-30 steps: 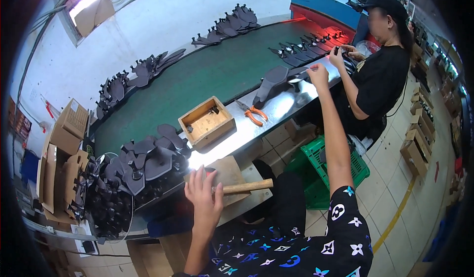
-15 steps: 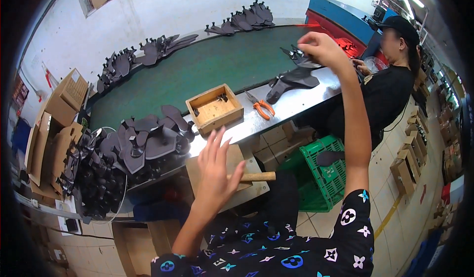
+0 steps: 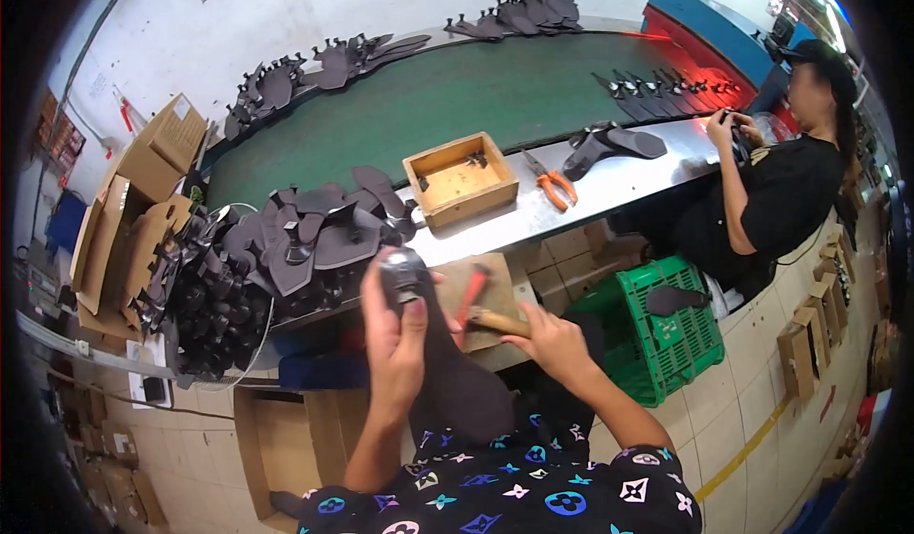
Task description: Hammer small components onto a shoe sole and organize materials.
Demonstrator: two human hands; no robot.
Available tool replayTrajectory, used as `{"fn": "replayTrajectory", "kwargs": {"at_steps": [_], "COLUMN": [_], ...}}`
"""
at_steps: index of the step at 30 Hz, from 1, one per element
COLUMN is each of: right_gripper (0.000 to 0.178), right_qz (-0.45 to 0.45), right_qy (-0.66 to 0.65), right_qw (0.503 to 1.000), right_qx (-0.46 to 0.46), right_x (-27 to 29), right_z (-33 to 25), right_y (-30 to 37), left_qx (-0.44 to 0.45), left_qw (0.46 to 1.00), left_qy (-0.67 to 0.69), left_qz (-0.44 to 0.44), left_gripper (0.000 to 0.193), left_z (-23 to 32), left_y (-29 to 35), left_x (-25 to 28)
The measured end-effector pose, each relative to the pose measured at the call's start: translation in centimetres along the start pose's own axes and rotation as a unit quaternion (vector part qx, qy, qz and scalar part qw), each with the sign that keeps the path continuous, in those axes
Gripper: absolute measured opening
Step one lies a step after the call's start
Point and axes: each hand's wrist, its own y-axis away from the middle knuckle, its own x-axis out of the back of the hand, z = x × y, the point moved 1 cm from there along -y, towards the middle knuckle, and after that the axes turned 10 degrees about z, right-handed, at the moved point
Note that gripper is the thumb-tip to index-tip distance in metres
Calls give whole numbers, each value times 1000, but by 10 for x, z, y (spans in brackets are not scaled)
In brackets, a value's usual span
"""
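Note:
My left hand (image 3: 392, 344) grips a dark grey shoe sole with a black heel (image 3: 457, 382). The heel end points up and away, and the flat toe end hangs down toward my lap. To its right, my right hand (image 3: 557, 346) is closed round the wooden handle of a hammer (image 3: 500, 323). The hammer's head, blurred, looks red and dark and lies just right of the sole. Beneath both is a tan work board (image 3: 487, 282), partly hidden.
An open wooden box (image 3: 466, 212) with small dark pieces and orange-handled pliers (image 3: 552, 184) lie on the metal ledge. Heeled soles (image 3: 314, 234) pile at left; more line the green belt (image 3: 457, 87). A green crate (image 3: 671, 329) stands near a seated co-worker (image 3: 790, 172).
My left hand, open before, now holds a heeled sole. My right hand has come back from over the belt to the hammer handle. The view has shifted slightly.

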Motion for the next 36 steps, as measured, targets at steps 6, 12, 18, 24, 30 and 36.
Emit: {"fn": "replayTrajectory", "kwargs": {"at_steps": [6,12,18,24,30,36], "right_gripper": [22,21,30,29,19,22], "right_qz": [101,134,132,145,168,166], "right_qy": [-181,-347,-415,-418,-444,-520], "right_qw": [946,807,738,751,791,804], "right_qx": [-249,-458,-516,-490,-386,-234], "right_x": [34,68,46,51,90,118], "right_z": [46,40,36,29,23,-33], "right_y": [67,145,138,125,51,-38], "left_qx": [-231,-343,-328,-275,99,192], "left_qw": [701,807,707,689,982,962], "left_qy": [-672,-480,-611,-640,-36,172], "left_qz": [56,-30,-142,-200,-158,-93], "left_gripper": [60,27,14,6,29,21], "left_z": [-122,-90,-189,-185,-73,-13], "left_y": [-21,-110,-284,-281,-149,-25], "left_x": [34,-13,-32,-54,-74,-63]}}
